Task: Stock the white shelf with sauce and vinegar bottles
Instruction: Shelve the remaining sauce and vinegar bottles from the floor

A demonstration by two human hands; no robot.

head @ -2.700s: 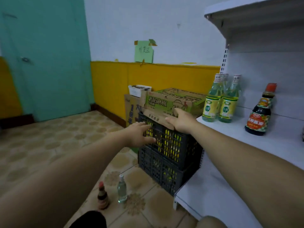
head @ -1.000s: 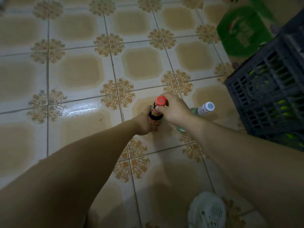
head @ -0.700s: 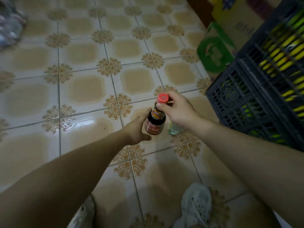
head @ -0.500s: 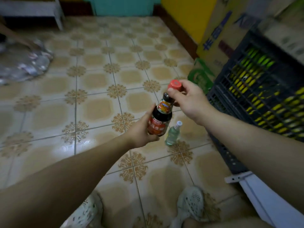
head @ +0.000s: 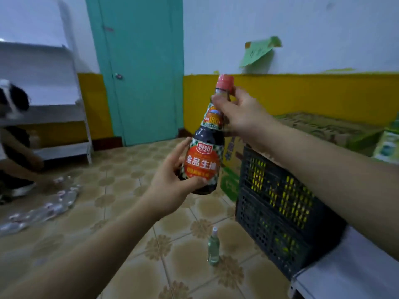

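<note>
Sauce bottle (head: 204,160) is hanging in mid-air, nearly upright, red cap (head: 225,82) tipping slightly right. Left hand (head: 170,180) is wrapping its labelled belly; right hand (head: 239,113) is pinching its neck. White shelf (head: 354,275) is lying low right, beneath the right arm, the nearer one.

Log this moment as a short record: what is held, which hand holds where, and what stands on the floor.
held item: dark sauce bottle, red cap, in the air, slightly tilted
left hand: grips the bottle's lower body
right hand: fingers hold the neck below the cap
on floor: small clear bottle, upright, beside the black crate
white shelf: edge in view at lower right
</note>
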